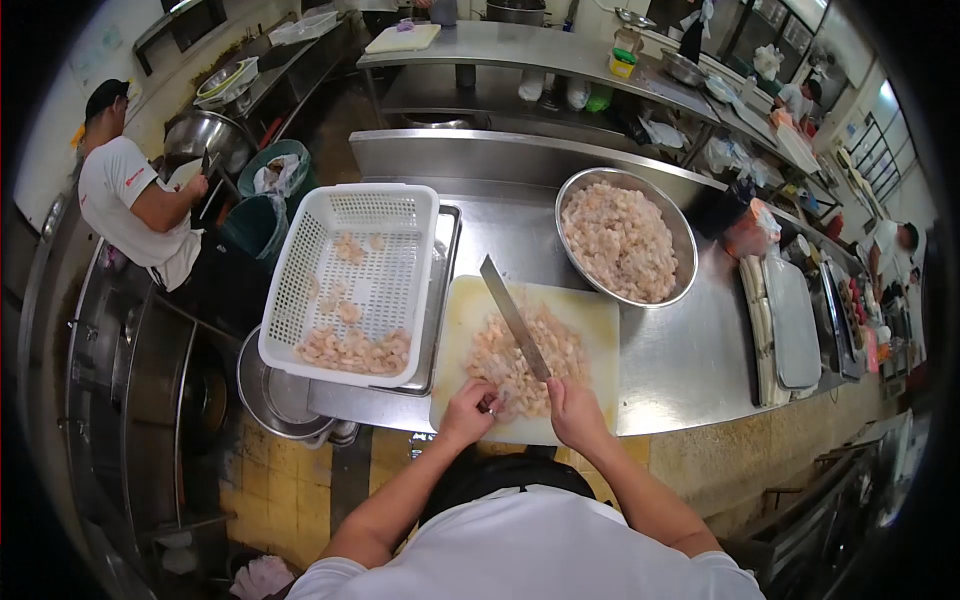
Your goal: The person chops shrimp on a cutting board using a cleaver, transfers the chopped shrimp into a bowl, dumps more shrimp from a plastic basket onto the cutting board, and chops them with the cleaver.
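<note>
My right hand [578, 412] is closed around the handle of a long-bladed knife [513, 318], whose blade slants up and left over the cutting board [600, 385]. Under the blade lies a spread pile of cut, peeled shrimp [545, 345]. My left hand [468, 412] rests at the board's lower left edge, fingers curled together beside the pile; what they hold, if anything, is hidden. Left of the board, a white perforated basket [428, 250] contains some shrimp, mostly along its near side. A steel bowl [684, 235] heaped with shrimp pieces stands behind the board at the right.
The basket sits over a metal tray [447, 270] on the steel counter [690, 370]. Farther right are a lidded container [792, 320] and condiments. A steel pot [275, 400] stands below the counter's left edge. A person in a white shirt [130, 200] works at the left.
</note>
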Demonstrator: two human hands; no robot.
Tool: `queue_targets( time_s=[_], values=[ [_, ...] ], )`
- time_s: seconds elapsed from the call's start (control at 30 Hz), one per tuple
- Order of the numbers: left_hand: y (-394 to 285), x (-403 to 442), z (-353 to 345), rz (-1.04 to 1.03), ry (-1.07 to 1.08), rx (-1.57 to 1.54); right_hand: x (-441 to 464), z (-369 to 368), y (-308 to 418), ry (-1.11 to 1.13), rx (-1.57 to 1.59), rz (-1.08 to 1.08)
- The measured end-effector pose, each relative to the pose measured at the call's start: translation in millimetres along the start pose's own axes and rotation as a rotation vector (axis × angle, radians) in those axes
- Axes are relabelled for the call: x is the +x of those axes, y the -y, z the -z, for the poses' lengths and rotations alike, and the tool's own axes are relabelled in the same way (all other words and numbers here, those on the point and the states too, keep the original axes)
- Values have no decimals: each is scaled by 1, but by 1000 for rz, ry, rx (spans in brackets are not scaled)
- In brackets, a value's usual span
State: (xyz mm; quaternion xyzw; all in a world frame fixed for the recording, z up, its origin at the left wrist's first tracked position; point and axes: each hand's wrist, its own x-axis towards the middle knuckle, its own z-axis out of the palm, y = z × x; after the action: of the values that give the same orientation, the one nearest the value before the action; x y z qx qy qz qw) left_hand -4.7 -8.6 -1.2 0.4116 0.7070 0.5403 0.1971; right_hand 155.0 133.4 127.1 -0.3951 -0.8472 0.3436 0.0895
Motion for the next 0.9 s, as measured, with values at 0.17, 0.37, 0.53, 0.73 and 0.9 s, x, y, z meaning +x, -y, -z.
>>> queue_targets(
  time_s=[0.17,0.37,0.53,0.73,0.9],
  values=[
    [6,1,0,-32,37,11,11,-25,-42,91,-37,-24],
    [-15,-5,8,-258,98,143,4,4,-12,9,-19,-55],
    [-1,-4,-3,-239,114,186,14,-20,-51,38,-50,-69],
    [9,1,-15,-251,9,160,-10,10,-6,-3,83,-30],
    [7,0,-13,-159,29,93,-24,0,9,-4,84,11]
  ],
)
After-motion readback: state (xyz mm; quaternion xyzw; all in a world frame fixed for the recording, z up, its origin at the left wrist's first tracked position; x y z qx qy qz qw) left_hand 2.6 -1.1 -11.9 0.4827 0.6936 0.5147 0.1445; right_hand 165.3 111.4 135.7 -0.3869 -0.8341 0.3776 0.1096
